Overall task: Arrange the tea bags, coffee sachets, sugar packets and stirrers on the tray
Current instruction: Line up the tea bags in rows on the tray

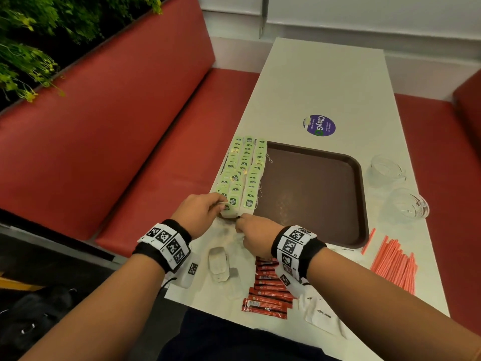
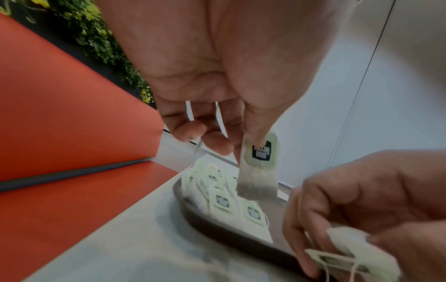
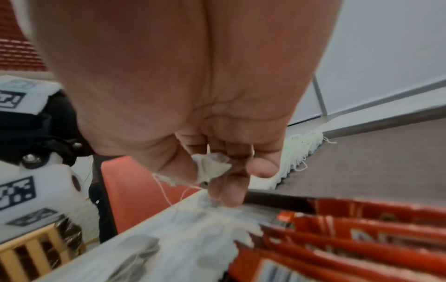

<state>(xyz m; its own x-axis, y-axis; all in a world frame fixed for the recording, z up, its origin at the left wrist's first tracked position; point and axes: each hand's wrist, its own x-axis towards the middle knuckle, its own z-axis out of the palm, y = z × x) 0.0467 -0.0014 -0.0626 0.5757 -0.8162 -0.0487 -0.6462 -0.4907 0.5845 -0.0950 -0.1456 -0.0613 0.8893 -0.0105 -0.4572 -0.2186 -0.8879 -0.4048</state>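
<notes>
Pinching a tea bag [image 2: 257, 183] by its green tag, the left hand [image 1: 200, 213] hangs it over the near left corner of the brown tray [image 1: 312, 194]; the grip there is thumb and fingertips closed on the tag, the other fingers curled. Rows of tea bags [image 1: 243, 170] with green tags lie overlapped along the tray's left edge, running away from the person. Just right of the left hand, the right hand [image 1: 256, 237] holds its own tea bag [image 3: 211, 167], fingers curled round the pouch with the string trailing below; the two hands nearly touch over the tray's near corner. On the white bench [image 1: 325, 82] below the hands, a few loose tea bags [image 1: 218, 264] lie near the front edge. Red coffee sachets [image 1: 268, 290] are fanned out beside them, partly under the right wrist. White sugar packets [image 1: 322, 316] sit at the front edge, right of the sachets. Further right, pink stirrers [image 1: 395, 261] lie in a loose bundle on the bench, off the tray. Two clear glass cups [image 1: 398, 188] stand beside the tray's right side.
</notes>
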